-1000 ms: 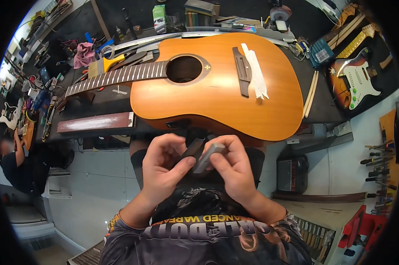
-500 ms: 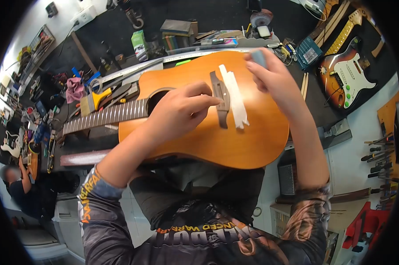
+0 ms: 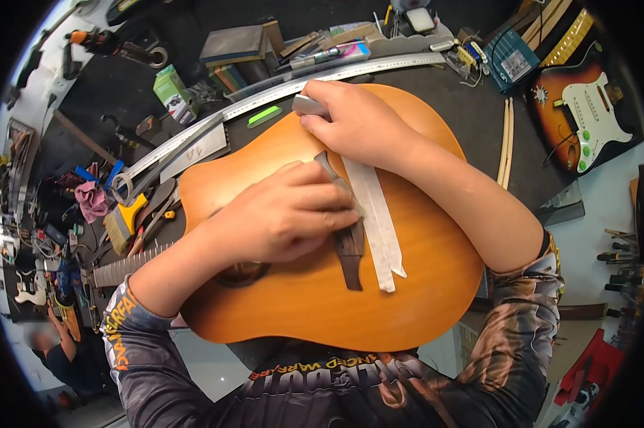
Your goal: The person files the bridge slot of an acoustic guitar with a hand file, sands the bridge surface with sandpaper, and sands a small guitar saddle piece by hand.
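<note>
An acoustic guitar body (image 3: 429, 285) with an orange-brown top lies in front of me. My left hand (image 3: 286, 210) is over its dark wooden bridge (image 3: 350, 257). The fingers are curled together at the bridge, and whatever they may pinch is hidden. Just right of the bridge, strips of white masking tape (image 3: 379, 228) run along the top. My right hand (image 3: 361, 125) is closed around a small grey block (image 3: 310, 107), near the upper edge of the guitar. That forearm crosses above the tape's upper end.
Behind the guitar lie a long steel ruler (image 3: 279, 93) and a bright green marker-like item (image 3: 265, 116). A yellow-handled brush (image 3: 126, 217) and tools are at left. A sunburst electric guitar (image 3: 585, 114) rests at right. Another person (image 3: 65, 349) is at far left.
My right hand has come left and lower over the guitar, still with the grey block. My left hand stays at the bridge, its fingers more curled. The camera view has shifted closer.
</note>
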Tool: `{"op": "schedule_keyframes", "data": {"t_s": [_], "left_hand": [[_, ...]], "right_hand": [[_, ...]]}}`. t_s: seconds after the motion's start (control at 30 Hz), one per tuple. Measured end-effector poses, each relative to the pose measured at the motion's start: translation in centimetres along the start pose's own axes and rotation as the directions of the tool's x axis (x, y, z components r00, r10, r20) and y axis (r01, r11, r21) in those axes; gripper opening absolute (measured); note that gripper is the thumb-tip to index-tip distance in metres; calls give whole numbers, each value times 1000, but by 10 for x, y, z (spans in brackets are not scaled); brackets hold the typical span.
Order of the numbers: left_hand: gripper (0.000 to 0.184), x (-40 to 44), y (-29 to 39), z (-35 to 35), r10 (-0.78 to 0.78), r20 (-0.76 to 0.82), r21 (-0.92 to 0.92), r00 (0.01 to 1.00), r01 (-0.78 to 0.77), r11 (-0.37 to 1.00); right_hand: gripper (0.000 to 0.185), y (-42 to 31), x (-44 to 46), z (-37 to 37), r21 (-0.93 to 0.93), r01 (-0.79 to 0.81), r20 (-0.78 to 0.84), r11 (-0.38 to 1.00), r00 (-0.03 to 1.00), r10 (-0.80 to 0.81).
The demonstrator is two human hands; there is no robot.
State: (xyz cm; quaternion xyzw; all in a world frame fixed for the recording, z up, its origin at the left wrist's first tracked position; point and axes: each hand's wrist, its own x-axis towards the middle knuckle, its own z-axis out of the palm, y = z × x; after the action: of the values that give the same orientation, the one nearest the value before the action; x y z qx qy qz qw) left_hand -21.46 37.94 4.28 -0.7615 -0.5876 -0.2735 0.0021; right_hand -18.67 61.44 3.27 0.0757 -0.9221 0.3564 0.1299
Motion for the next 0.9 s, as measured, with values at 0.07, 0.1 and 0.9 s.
{"op": "schedule_keyframes", "data": {"t_s": [0.07,0.1,0.9], "left_hand": [[44,1,9,-1,110,70,-8,991,-109,994],[41,-3,10,7,167,61,6,984,-168,986],[29,-1,-6,5,268,57,162,962,-274,948]], "right_hand": [[27,2,-2,3,-15,46,-33,999,998,-47],[25,2,-3,5,-29,59,-41,998,997,-60],[21,3,-2,4,78,-28,-57,997,998,33]]}}
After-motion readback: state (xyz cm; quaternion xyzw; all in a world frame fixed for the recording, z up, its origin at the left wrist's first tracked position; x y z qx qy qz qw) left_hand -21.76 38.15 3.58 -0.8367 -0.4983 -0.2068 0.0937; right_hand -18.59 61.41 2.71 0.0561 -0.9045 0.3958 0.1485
